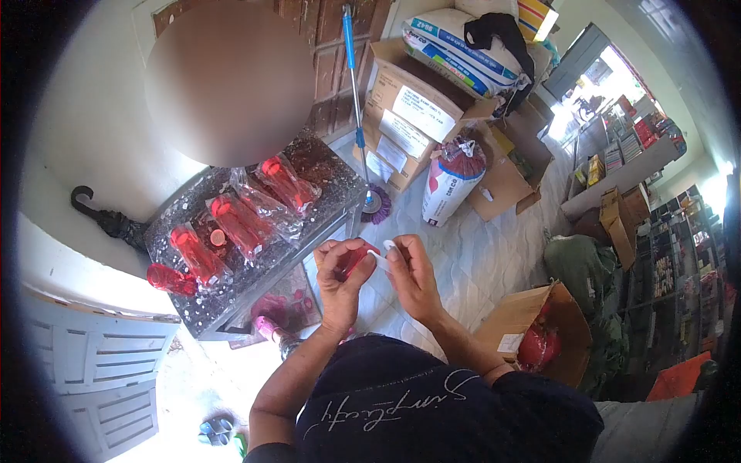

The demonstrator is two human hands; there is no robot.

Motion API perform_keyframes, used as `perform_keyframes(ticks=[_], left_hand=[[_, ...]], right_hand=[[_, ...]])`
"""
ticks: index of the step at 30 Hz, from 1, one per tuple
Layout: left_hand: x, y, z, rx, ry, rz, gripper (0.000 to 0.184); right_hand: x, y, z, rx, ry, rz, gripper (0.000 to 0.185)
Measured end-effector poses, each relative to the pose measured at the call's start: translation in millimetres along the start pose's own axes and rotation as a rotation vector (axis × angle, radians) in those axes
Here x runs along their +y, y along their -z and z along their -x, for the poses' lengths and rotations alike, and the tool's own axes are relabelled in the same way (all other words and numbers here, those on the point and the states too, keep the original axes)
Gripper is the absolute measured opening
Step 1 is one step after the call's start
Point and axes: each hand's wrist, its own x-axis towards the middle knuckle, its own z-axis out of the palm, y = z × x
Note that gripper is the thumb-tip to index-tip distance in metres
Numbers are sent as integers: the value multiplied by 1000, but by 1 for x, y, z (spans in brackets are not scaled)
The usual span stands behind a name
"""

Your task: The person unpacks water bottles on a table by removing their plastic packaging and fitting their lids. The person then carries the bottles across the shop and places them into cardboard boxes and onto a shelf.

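Near the middle of the view, my left hand (343, 279) is closed round a small red translucent piece (355, 258). Just to its right, my right hand (413, 279) pinches a small white piece (388, 245) between thumb and fingers. White material (379, 261) also shows between the two hands, close to the red piece. On the dark speckled table (231, 302) at the left lie red items in clear plastic bags (235, 224), a loose red container (171, 279) and a small round red piece (218, 238).
A mop (357, 100) leans behind the table. Cardboard boxes (401, 116) and a white sack (451, 185) stand beyond my hands. At the lower right is an open box (571, 339) with red contents. An umbrella (112, 222) is left of the table.
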Motion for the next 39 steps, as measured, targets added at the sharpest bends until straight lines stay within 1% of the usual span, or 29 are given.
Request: perform_keyframes(ticks=[1,5,7,8,10,12,14,16,17,18,19,23,25,26,28,29,31,34,36,39], left_hand=[[-1,-1,0,1,-1,0,27],[1,-3,-1,43,18,42,27],[2,-2,-1,48,22,37,28],[2,-1,-1,53,7,2,28],[3,-1,-1,61,-9,-32,28],[4,-2,-1,52,52,74,28],[2,0,-2,44,58,77,28],[-1,1,-3,35,65,79,28],[-2,1,-3,37,154,179,27],[-2,2,-4,39,242,279,26],[-1,2,-4,40,241,278,26],[2,2,-8,-4,286,335,28],[1,4,-11,-21,299,347,29],[0,5,-13,-46,305,357,29],[-1,8,-15,-76,313,365,30],[-1,9,-17,-99,304,395,30],[1,10,-20,-128,296,422,30],[3,12,-25,-154,281,451,30],[-1,16,-30,-157,161,355,30],[7,15,-34,-175,148,324,30]], right_hand=[[0,-1,0,-11,116,138,15],[-3,-5,0,-36,106,152,18],[-3,-9,0,33,119,114,17],[-3,-8,0,31,120,114,17],[-5,-5,0,-9,151,215,12],[-6,-7,-1,6,177,209,10],[-6,-6,-3,22,205,205,10],[-6,-3,-4,-59,195,257,11],[-6,-3,-5,-59,195,257,11],[-6,-4,-6,-53,244,279,10],[-5,-4,-6,-46,294,302,9],[0,-3,-9,-21,352,349,9],[0,0,-14,-15,456,367,11],[-1,2,-15,-13,454,367,11],[-5,6,-15,-110,157,195,13],[-6,6,-17,-105,156,194,13],[-9,5,-20,-105,101,46,18],[-13,-1,-23,-81,77,38,18],[-15,-3,-24,-65,80,23,18],[-13,-7,-28,-31,80,27,17]])
